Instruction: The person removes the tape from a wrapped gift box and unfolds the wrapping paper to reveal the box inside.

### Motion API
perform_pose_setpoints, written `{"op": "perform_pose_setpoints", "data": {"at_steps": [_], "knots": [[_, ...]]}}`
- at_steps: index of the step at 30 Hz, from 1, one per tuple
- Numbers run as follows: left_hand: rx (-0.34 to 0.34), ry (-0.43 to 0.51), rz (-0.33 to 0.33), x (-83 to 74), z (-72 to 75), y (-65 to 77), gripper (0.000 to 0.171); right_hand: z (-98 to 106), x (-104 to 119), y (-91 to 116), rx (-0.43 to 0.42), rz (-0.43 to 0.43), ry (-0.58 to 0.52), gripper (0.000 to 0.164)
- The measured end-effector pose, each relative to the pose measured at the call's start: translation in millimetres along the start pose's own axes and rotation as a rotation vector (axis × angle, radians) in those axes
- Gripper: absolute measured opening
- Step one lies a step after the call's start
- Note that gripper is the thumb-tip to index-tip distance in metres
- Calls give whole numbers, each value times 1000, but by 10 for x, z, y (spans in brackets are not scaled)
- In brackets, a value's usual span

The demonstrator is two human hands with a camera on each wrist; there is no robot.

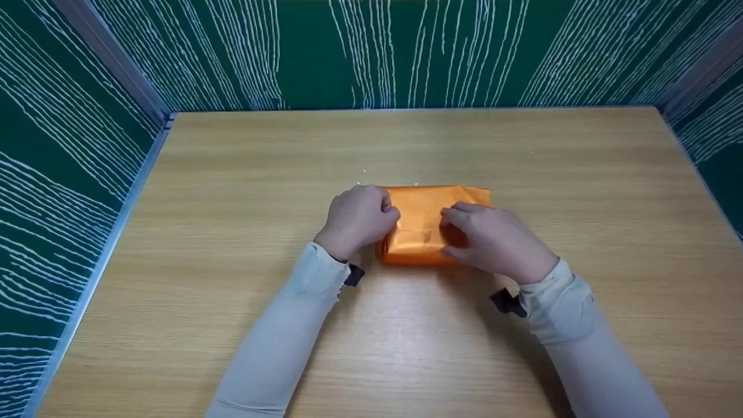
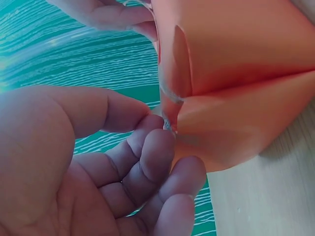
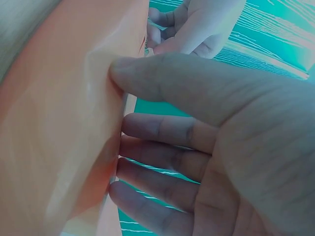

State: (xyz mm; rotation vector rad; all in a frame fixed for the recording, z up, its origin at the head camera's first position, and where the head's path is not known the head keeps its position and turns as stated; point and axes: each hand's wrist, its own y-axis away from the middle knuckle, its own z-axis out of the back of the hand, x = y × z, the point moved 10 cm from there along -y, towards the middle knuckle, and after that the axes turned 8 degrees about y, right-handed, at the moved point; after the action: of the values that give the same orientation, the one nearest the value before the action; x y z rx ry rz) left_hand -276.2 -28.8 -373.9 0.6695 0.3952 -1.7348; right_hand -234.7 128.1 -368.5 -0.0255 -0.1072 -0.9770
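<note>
Clearly, the orange paper package (image 1: pixel 426 198) was at about the middle of the wooden bench (image 1: pixel 232 278), between the two hands of a person. The left hand (image 1: pixel 360 217) was at the left end of the package. Its grip was narrow: the thumb and the forefinger pinched the folded end, where a small greyish bit (image 2: pixel 169 125) showed at the fingertips. I could not tell whether this bit was tape or torn paper. The right hand (image 1: pixel 493 241) was at the right part of the package, with its grip rather wide. The thumb pressed on the near side, while the four fingers, nearly straight and slightly apart, touched the top edge. Both arms wore pale sleeves (image 1: pixel 290 316), and a black piece (image 1: pixel 354 275) stuck out below the left wrist. A few white specks (image 1: pixel 364 170) lay behind the package. Around the bench stood green panels (image 1: pixel 307 58) with white wavy lines.
</note>
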Motion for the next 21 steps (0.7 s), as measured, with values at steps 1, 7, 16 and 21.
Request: {"op": "perform_pose_setpoints", "data": {"at_steps": [1,7,16,21], "knots": [[-3,-1,-5,4,5,2,37,-1,1,1,-2,2,0,59],[-3,8,-20,45,30,18,31,28,30,12,-51,37,1,54],[16,73,20,151,87,54,27,12,18,3,-28,24,-10,56],[19,93,29,184,120,71,25,-11,-3,-7,-4,6,-16,58]]}}
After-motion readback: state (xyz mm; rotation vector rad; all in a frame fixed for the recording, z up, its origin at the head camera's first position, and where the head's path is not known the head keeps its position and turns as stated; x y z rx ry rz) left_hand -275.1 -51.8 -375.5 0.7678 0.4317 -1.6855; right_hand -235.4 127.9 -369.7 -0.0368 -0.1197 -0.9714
